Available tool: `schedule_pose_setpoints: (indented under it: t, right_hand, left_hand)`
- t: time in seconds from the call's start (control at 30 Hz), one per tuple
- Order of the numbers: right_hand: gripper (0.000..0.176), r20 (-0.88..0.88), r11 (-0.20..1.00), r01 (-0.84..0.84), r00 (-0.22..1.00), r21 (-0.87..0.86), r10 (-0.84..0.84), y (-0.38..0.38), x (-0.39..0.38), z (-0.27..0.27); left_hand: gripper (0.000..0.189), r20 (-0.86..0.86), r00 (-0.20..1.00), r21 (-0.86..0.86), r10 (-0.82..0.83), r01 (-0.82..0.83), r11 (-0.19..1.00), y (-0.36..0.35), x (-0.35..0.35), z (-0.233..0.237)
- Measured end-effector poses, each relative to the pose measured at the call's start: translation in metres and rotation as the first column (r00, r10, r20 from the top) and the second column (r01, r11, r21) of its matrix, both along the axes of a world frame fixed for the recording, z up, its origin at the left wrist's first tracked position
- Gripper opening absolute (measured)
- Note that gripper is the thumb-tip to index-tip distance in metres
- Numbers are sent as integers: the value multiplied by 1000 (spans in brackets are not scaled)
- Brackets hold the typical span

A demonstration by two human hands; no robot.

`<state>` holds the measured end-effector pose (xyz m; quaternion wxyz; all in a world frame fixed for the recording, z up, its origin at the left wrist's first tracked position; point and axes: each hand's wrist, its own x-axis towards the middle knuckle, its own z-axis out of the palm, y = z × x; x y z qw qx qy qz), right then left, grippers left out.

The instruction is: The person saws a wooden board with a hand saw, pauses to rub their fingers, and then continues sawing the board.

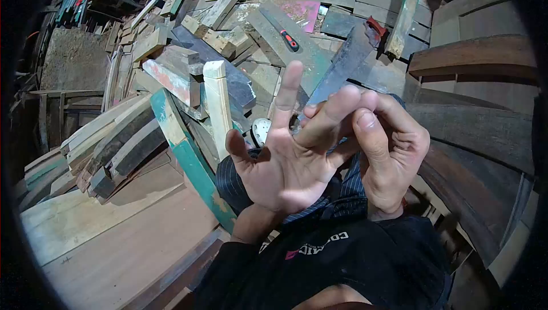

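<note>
From where I'm standing, the person's left hand [285, 173] is spread, palm up toward the face, with the thumb out to 9 o'clock and a finger pointing to 12. The right hand [394, 153], at the left one's 3 o'clock, is curled nearly closed, its thumb and fingers pinching the left hand's far fingers near their tips. I can't make out anything between them.

Past the fingers, toward 12 o'clock, a tool with a red-and-black handle [290, 41] lies on a broad board [305, 65], well apart from both hands. A white, perforated round thing [261, 132] sits behind the left hand at 11, partly hidden. Also toward 11 is a pale wooden piece [218, 110]; a green-and-white plank [193, 164] slants past at 9 to 10. Dark curved timbers [476, 59] lie toward 2.
</note>
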<state>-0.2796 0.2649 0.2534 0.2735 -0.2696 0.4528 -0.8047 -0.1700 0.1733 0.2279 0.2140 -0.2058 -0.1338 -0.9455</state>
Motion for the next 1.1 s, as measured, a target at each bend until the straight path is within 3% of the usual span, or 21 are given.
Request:
schedule_pose_setpoints:
  t: [0.3, 0.47, 0.53, 0.63, 0.77, 0.9, 1.03, 1.07, 1.1]
  right_hand:
    - [19, 107, 999, -23, 994, 46, 18, 2, 1, -1]
    - [17, -24, 992, 103, 995, 71, -102, -3, 3, -14]
    - [21, -102, 988, 77, 993, 131, -64, 1, -2, -14]
    - [27, 45, 1000, 2, 999, -15, -1, -2, 3, -7]
    - [26, 1, 1000, -15, 1000, -19, 15, -1, -1, -13]
    - [22, 93, 994, -95, 991, -59, 100, 1, 0, -10]
    - [17, 235, 966, -172, 948, -192, 216, 7, 0, -5]
    - [18, 250, 959, -199, 936, -204, 248, 9, 1, -9]
    - [20, 264, 950, -227, 923, -216, 281, 11, 1, -13]
  left_hand:
    - [82, 34, 999, 14, -25, 24, 1000, 3, 0, 2]
    - [91, 155, 988, -4, 9, -8, 1000, 8, 5, 5]
    - [93, 191, 981, -55, 43, -33, 998, 10, 5, 3]
    - [95, 220, 972, -95, 83, -64, 993, 15, 6, 4]
    - [95, 307, 942, -146, 137, -96, 985, 16, 7, 7]
    - [94, 129, 989, 169, 75, -96, 981, 24, 2, -3]
    - [90, 59, 997, 194, 40, -51, 980, 24, -5, 1]
    - [86, 173, 984, 174, 45, -76, 982, 25, -3, 4]
    - [85, 144, 989, 171, 39, -64, 983, 25, -5, 1]
